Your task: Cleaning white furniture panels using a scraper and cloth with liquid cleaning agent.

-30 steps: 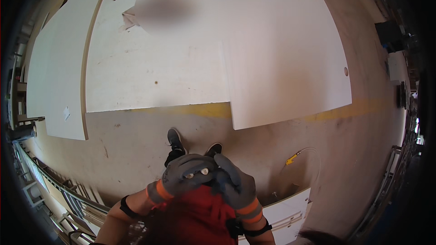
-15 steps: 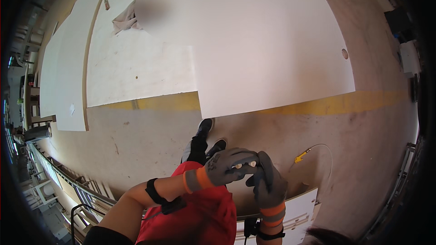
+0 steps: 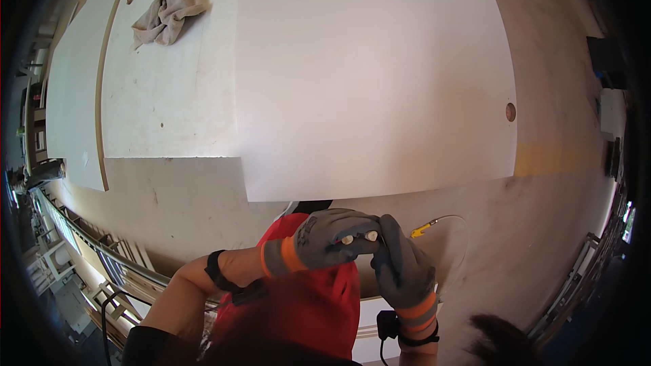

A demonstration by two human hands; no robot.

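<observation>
Both my hands wear grey gloves with orange cuffs and meet in front of my red shirt [image 3: 298, 298]. My left hand [image 3: 325, 240] is curled around two small pale pegs [image 3: 358, 236] whose ends show between its fingers. My right hand [image 3: 401, 268] comes up from below, and its fingertips touch the left hand's fingertips at the pegs. Whether the right hand grips a peg is hidden. Just beyond my hands lies the near edge of a large white panel [image 3: 373, 81].
A second, duller panel [image 3: 169, 102] lies to the left with a crumpled beige rag [image 3: 166, 13] on it. The white panel has a round hole [image 3: 510, 112] near its right edge. A thin hose with a yellow tip [image 3: 422, 230] lies on the floor, and metal railings [image 3: 88, 251] run lower left.
The view has closed in on the white panel's near edge. My joined hands have shifted right and stayed together, and the pegs now show in the left hand.
</observation>
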